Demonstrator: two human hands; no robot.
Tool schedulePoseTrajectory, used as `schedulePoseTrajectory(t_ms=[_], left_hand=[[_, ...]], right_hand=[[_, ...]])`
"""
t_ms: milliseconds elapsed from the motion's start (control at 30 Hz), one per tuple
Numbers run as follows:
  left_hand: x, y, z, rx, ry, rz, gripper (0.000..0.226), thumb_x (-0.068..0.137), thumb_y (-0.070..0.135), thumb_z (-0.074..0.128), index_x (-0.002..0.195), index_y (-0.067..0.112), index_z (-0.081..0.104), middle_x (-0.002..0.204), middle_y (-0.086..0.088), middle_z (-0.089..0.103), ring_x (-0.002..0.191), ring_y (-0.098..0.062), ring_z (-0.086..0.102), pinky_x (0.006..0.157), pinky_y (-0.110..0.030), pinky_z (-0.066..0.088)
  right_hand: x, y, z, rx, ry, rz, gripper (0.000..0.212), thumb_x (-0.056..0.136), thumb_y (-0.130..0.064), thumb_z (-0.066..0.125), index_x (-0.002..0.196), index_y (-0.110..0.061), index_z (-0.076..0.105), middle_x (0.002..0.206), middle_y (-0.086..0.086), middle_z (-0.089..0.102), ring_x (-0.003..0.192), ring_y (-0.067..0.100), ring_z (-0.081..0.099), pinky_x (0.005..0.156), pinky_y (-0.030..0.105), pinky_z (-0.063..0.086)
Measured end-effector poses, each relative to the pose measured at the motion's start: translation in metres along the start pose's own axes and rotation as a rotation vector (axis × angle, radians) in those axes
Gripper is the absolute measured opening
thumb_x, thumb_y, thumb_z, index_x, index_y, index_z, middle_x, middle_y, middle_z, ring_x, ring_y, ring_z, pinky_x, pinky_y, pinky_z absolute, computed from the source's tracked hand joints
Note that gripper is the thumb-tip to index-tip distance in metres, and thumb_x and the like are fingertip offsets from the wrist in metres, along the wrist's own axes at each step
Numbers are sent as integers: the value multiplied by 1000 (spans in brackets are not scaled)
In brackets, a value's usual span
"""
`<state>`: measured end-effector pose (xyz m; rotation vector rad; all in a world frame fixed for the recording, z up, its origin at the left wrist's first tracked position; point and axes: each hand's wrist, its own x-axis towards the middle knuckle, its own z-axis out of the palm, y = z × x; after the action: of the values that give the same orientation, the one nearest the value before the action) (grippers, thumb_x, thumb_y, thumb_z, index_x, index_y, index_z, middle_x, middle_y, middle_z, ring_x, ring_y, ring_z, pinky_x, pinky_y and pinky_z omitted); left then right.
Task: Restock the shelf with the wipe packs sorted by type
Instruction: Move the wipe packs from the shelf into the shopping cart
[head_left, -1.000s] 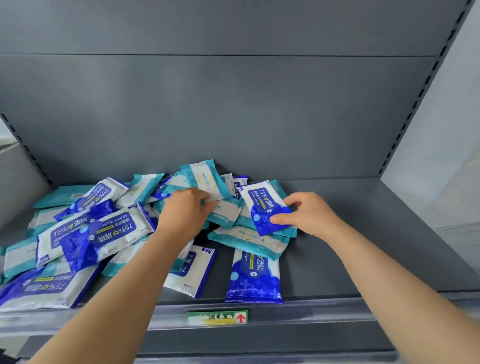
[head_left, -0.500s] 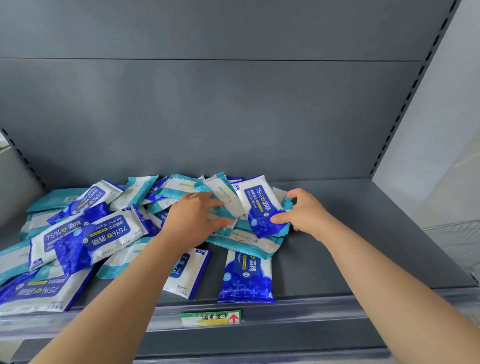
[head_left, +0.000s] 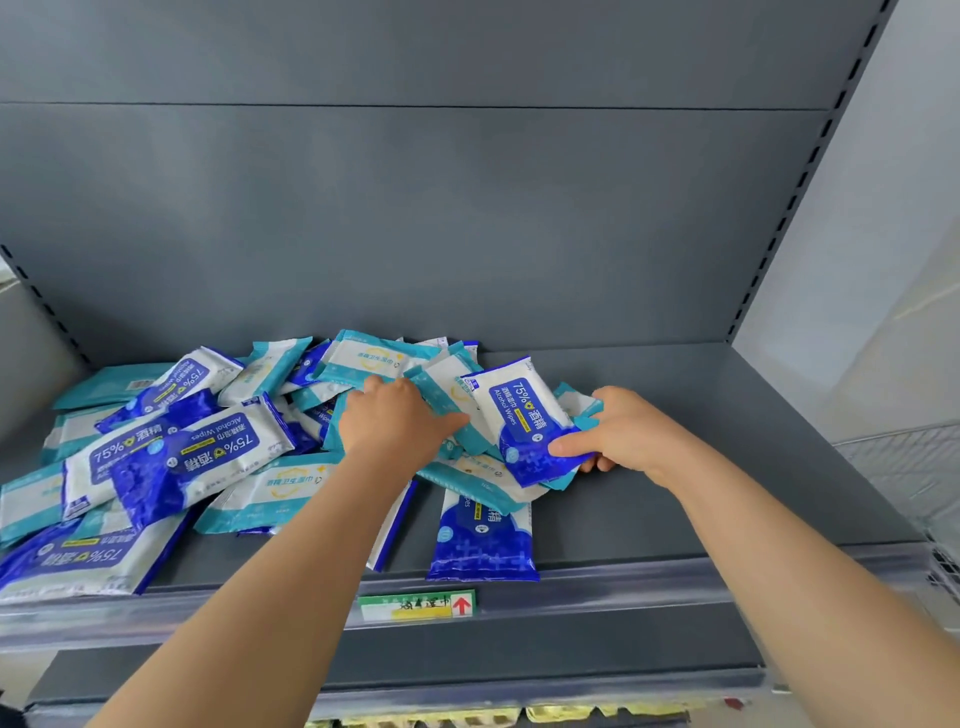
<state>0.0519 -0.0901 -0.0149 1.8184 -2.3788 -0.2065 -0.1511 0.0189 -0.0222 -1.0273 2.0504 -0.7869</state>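
Packs (head_left: 208, 457) lie in a mixed heap on the shelf (head_left: 675, 499), spreading from its middle toward 9 o'clock. At the heap's 3 o'clock edge the right hand (head_left: 628, 436) pinches a blue pack (head_left: 524, 410), thumb on its face and fingers curled beneath. At that pack's 9 o'clock the left hand (head_left: 400, 421) curls over a teal pack (head_left: 441, 387), thumb across it. A lone pack (head_left: 483, 540) lies at 6 o'clock, just behind the price tag (head_left: 418, 605).
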Motion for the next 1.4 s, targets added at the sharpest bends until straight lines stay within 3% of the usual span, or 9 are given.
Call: schedulePoseTrajectory(t_ms=[100, 233, 400, 567, 667, 933, 1133, 1267, 1400], left_hand=[[-3, 1, 6, 4, -11, 105, 54, 82, 69, 51, 100, 19, 66, 106, -2, 54, 101, -26, 54, 74, -35, 47], [-16, -1, 12, -221, -60, 204, 36, 87, 54, 58, 81, 21, 72, 86, 3, 64, 84, -22, 63, 64, -30, 49], [-33, -11, 2, -527, -159, 281, 34, 86, 46, 64, 110, 23, 70, 111, 7, 67, 87, -8, 61, 74, -29, 54], [-48, -21, -3, -428, -292, 150, 104, 55, 74, 69, 142, 24, 42, 141, 4, 46, 124, -16, 48, 91, -31, 46], [-55, -10, -4, -416, -365, 214, 100, 63, 68, 72, 145, 24, 36, 145, 5, 43, 128, -17, 45, 96, -33, 43], [-71, 39, 13, -408, -187, 305, 75, 67, 53, 79, 133, 32, 51, 138, 11, 50, 121, -9, 48, 95, -22, 39], [-86, 44, 8, -168, -70, -115, 99, 61, 77, 66, 136, 18, 39, 131, -5, 47, 116, -26, 49, 87, -40, 47], [-94, 52, 4, -536, -79, -272, 78, 73, 58, 72, 128, 9, 46, 103, 1, 53, 78, -12, 51, 58, -26, 38], [-94, 68, 3, -722, -27, -290, 85, 80, 52, 69, 146, 16, 28, 138, -4, 47, 96, -14, 46, 73, -30, 40]], right_hand=[[-4, 5, -3, 48, 45, -7, 50, 69, -22, 84, 108, -10, 57, 96, 4, 71, 71, 12, 62, 61, 25, 50], [-5, 10, 0, 239, 133, 0, 69, 66, -21, 86, 124, -16, 48, 108, 3, 63, 96, 18, 66, 91, 38, 53], [-4, -3, 18, 405, 212, -28, 88, 67, -20, 87, 137, -19, 35, 126, 7, 53, 93, 20, 67, 71, 31, 55], [-4, -5, 18, 484, 173, -23, 81, 64, -9, 88, 130, -19, 42, 123, 7, 56, 91, 20, 67, 70, 33, 58], [-7, -1, 6, 487, 160, -34, 76, 65, -6, 86, 128, -15, 46, 119, 7, 58, 90, 19, 67, 71, 34, 57], [-16, 30, -58, 405, 141, -9, 63, 68, -5, 84, 118, -18, 48, 109, 5, 60, 87, 18, 66, 75, 38, 57], [-16, 55, -64, 389, 90, -23, 67, 70, -9, 84, 126, -16, 47, 114, 6, 59, 93, 19, 65, 81, 41, 57], [-15, 56, -60, 375, 54, -94, 68, 69, -10, 84, 126, -17, 48, 116, 5, 60, 91, 17, 66, 76, 36, 58], [-12, 57, -55, 393, -17, -101, 67, 68, -12, 85, 124, -18, 49, 115, 5, 61, 93, 18, 67, 81, 41, 58]])
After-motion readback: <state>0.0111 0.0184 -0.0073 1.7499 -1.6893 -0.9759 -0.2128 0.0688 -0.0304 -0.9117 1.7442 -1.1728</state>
